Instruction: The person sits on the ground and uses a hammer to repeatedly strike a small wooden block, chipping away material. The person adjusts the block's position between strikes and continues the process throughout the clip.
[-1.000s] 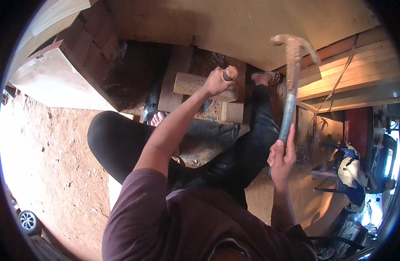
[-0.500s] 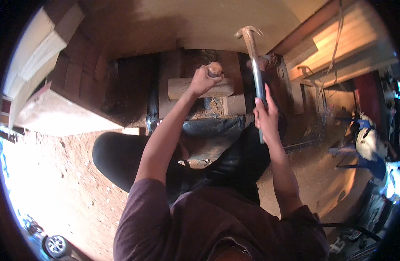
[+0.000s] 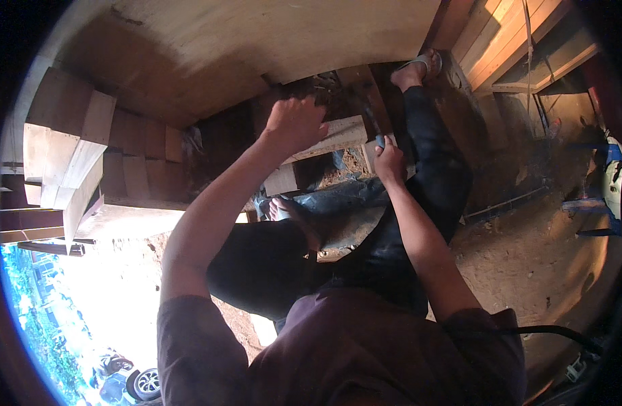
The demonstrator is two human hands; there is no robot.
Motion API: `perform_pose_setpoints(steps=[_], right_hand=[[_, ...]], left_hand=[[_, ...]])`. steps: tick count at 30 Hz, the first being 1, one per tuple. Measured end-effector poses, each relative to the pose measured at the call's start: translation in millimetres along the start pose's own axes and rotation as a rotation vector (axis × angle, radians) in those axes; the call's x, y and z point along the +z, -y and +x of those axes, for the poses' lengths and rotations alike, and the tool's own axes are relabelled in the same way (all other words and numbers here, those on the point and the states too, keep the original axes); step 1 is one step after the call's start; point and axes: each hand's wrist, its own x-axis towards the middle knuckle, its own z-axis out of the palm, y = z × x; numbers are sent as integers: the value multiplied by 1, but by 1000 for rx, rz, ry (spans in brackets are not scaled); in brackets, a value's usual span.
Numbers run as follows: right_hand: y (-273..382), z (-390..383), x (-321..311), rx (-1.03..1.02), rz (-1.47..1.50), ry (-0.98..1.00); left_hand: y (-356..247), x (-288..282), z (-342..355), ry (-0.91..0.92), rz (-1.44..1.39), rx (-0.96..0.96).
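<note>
My right hand (image 3: 390,162) is closed round the dark grip of a hammer (image 3: 379,140). The hammer slants away from me into the shade beside a wooden block, and its head is hard to make out. To its left, my left hand (image 3: 294,125) hangs back-up over the left end of the light wooden block (image 3: 341,137), fingers curled under. What those fingers hold, if anything, is hidden. The block lies across wooden supports (image 3: 282,180), with wood chips (image 3: 351,162) beneath it.
My feet (image 3: 416,70) and legs straddle the block. Stacked boards (image 3: 74,142) stand at left. A large plywood sheet (image 3: 257,47) spans the far side, with wooden panels (image 3: 503,44) at far right. A dark plastic sheet (image 3: 331,197) lies between my legs.
The hammer has come down from its raised, head-up position into the shade by the block. My left hand, which gripped a round wooden piece, has moved left and turned back-up. My view has shifted.
</note>
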Motion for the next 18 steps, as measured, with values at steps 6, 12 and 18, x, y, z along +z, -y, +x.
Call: perform_pose_setpoints(steps=[6,12,18], right_hand=[[-20,-3,10,86,83,46],[-10,7,5,-138,58,-91],[38,11,-14,-527,54,-108]], left_hand=[[15,29,8,-226,-32,136],[12,26,15,-91,-58,29],[-33,2,33,505,610,288]])
